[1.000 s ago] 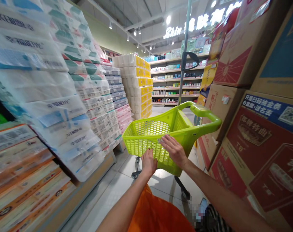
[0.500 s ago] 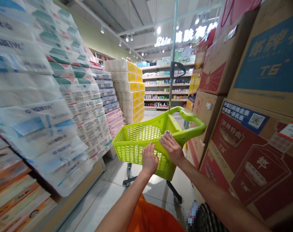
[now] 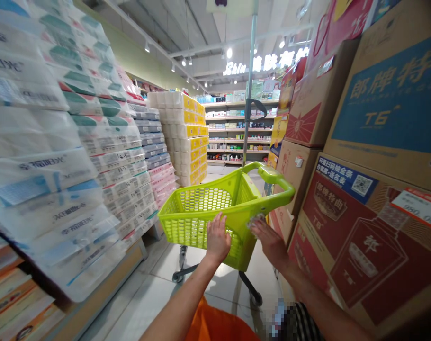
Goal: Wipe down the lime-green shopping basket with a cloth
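A lime-green shopping cart (image 3: 197, 201) with a perforated basket stands sideways before me, its handle towards the right. My left hand (image 3: 218, 239) rests against the near side of the basket, fingers stretched out and nothing in them. Under the fingers of my right hand (image 3: 272, 242) is a crumpled greyish-white cloth (image 3: 255, 220). That hand is at the handle end of the cart's near side, below the handle; whether the cloth presses on the plastic is hard to tell. No goods show in the visible part of the basket.
Tall stacks of wrapped tissue packs (image 3: 59, 189) line the left side. Cardboard boxes (image 3: 364, 237) are piled close on the right. A metal pole (image 3: 249, 85) rises behind the cart, with stocked shelves (image 3: 222, 128) beyond. Pale floor tiles (image 3: 140, 289) lie beneath.
My right hand has moved with the cloth down and slightly right along the cart's side, from near the upper rim. My left hand stays against the basket. The whole view has shifted slightly.
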The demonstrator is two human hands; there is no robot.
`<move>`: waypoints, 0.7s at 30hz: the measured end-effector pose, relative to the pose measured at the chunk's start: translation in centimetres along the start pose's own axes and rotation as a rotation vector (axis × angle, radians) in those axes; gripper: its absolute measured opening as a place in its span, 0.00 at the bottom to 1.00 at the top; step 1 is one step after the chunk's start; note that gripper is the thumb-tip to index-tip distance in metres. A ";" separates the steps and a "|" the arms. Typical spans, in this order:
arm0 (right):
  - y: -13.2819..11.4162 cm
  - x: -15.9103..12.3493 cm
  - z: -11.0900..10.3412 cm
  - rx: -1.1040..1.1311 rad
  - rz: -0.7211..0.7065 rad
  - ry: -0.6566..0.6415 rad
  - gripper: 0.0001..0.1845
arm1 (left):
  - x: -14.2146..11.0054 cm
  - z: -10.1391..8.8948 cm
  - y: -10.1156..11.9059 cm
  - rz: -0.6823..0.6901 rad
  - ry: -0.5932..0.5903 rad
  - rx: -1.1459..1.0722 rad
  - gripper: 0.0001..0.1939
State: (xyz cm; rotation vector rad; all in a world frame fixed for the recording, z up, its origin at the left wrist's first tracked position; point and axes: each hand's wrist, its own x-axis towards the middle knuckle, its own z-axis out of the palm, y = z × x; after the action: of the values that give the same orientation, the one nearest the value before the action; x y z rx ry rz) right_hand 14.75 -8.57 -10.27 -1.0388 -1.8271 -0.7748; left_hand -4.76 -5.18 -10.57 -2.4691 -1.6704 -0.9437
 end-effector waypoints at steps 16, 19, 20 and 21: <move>7.7 5.4 -1.3 -0.319 0.265 0.071 0.18 | 2.7 1.3 1.3 -0.014 -0.081 0.097 0.37; 6.2 5.8 0.2 -0.228 0.110 -0.035 0.18 | 3.2 1.2 1.5 -0.006 -0.099 0.111 0.37; 6.1 5.9 0.5 -0.208 0.066 -0.070 0.18 | 3.3 1.2 1.6 -0.003 -0.110 0.116 0.37; 6.4 6.1 0.5 -0.208 0.051 -0.086 0.17 | 3.5 1.2 1.7 0.000 -0.123 0.119 0.37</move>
State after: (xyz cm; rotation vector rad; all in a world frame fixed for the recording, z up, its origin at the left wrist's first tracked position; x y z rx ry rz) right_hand 18.54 -3.20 -4.42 -1.2642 -1.8122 -0.9163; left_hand -1.90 -2.61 -9.32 -2.4946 -1.7062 -0.6835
